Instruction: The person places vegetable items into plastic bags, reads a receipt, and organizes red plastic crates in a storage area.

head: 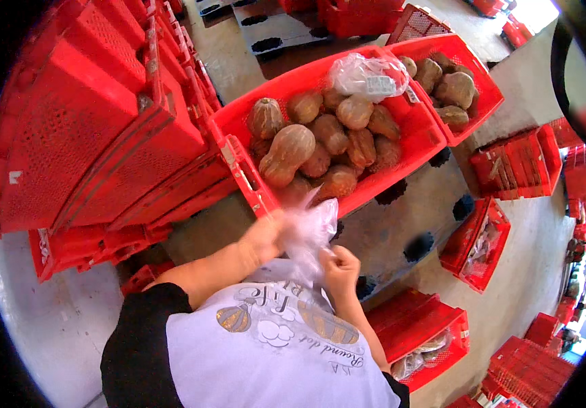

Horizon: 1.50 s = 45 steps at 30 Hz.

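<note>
A translucent plastic bag [310,239] is stretched between my hands, just in front of my shirt. My left hand [272,229], blurred by motion, is at the bag's left side; its fingers are hard to make out. On the bag's right edge my right hand [341,265] is closed in a fist. Beyond them a red plastic crate [410,173] holds brown squashes, among them a large pear-shaped squash [287,153]. In the crate's far right corner lies a clear plastic bag with a white label [367,76].
Tall stacks of red crates [94,132] rise close on the left. A second red crate of squashes [486,102] adjoins the first at the back right. A pallet [400,224] with dark holes lies beneath. A red crate holding bagged items [425,347] stands at the lower right.
</note>
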Motion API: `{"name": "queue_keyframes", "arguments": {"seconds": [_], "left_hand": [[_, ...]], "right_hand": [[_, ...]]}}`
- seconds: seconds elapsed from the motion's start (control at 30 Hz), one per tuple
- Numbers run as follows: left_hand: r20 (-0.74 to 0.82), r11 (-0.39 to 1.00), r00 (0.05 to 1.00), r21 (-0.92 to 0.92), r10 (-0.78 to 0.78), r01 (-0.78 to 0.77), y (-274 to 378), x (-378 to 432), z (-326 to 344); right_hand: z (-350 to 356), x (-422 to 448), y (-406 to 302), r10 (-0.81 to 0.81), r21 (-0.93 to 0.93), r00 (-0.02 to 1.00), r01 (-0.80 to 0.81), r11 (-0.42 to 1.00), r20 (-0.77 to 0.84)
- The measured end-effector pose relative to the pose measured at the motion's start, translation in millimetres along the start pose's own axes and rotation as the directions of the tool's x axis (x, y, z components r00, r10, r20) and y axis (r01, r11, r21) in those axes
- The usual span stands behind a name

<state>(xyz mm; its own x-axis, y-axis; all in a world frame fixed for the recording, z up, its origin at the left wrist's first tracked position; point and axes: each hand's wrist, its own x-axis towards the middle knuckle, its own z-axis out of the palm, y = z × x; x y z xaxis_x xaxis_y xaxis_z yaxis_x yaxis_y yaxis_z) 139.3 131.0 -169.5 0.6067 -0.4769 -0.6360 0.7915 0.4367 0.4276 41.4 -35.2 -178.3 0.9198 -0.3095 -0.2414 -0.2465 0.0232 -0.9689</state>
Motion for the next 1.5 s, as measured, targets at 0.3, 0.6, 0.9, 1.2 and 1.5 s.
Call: {"name": "queue_keyframes", "arguments": {"seconds": [0.3, 0.6, 0.9, 1.2, 1.5], "left_hand": [[0.365, 0.486, 0.845, 0.697, 0.392, -0.527, 32, 12, 24], [-0.163, 0.517, 0.670, 0.772, 0.724, -0.370, 148, 34, -77], [0.321, 0.955, 0.930, -0.285, 0.180, -0.087, 131, 24, -46], [0.076, 0.833, 0.976, -0.538, 0.203, -0.131, 70, 78, -10], [-0.214, 0.800, 0.970, -0.598, -0.116, -0.036, 102, 149, -28]], "right_hand": [[25, 60, -99, -0.394, -0.567, 0.895, 0.438, 0.697, 0.207], [19, 92, -38, 0.309, 0.365, 0.951, -0.295, 0.883, 0.022], [26, 142, 12, 0.622, 0.780, 0.722, -0.564, 0.272, 0.305], [66, 255, 9, 0.336, 0.607, 0.883, -0.469, 0.641, 0.327], [159, 335, -6, 0.636, -0.586, 0.732, -0.411, 0.698, 0.245]]}}
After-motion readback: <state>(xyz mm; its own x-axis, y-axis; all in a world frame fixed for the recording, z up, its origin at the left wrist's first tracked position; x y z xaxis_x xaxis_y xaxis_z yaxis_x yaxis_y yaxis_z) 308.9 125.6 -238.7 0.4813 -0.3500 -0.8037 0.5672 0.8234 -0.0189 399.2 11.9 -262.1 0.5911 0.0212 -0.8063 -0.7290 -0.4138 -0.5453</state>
